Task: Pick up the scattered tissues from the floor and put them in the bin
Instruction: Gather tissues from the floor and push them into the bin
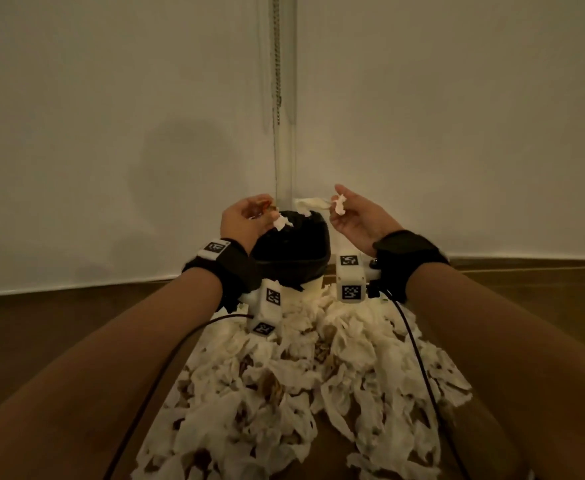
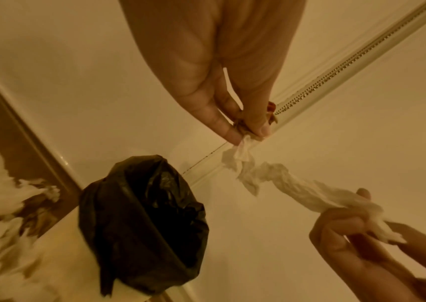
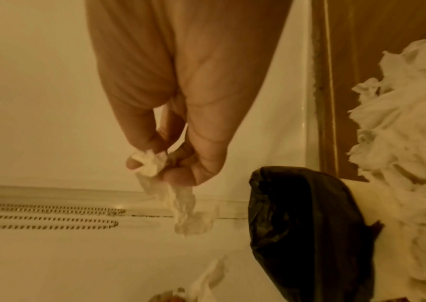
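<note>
A plain white wall (image 1: 457, 116) was seen behind, with a thin metal bead chain (image 1: 277, 57) hung down its pale vertical frame strip (image 1: 289, 98). A brown wooden floor (image 1: 24, 323) was met by a white skirting board (image 2: 38, 143).

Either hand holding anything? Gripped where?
Left hand pinches a tissue scrap by its top; right hand pinches a twisted tissue at one end.

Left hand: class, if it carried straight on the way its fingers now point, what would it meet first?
Probably the wall. The left hand pinches a tissue above the bin, fingers pointing past the rim toward the corner. Depth is unclear; the hanging bead chain could come first.
</note>
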### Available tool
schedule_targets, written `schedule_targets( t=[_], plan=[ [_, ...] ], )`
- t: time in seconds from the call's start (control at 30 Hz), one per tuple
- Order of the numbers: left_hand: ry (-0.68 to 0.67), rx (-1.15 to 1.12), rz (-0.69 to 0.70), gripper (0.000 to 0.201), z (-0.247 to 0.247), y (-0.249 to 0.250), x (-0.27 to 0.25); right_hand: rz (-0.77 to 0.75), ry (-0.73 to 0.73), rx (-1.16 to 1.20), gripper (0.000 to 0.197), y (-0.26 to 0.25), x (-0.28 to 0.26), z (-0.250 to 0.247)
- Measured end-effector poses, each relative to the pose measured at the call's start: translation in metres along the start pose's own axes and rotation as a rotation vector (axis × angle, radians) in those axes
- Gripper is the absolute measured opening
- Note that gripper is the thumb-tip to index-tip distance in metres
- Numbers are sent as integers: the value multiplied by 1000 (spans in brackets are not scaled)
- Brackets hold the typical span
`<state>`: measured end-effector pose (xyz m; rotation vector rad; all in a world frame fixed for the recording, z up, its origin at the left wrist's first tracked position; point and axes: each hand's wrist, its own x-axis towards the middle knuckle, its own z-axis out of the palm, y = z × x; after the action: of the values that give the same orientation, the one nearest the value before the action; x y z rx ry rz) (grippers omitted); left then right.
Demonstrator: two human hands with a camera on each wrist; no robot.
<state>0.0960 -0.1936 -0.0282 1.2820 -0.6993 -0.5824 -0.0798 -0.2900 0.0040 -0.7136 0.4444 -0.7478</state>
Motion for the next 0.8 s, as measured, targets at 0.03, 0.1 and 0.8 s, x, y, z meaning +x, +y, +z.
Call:
schedule_targets(
  t=[0.03,0.1,0.8],
  plan=[
    [2,2,10,29,2,2,6,-3,7,-7,26,0,5,5],
    [9,18,23,31,6,2,16,-4,42,-22,36,4,15,11],
    [32,560,-123,50,9,-100,35,114,290,-254,50,76,63,-60]
  ],
)
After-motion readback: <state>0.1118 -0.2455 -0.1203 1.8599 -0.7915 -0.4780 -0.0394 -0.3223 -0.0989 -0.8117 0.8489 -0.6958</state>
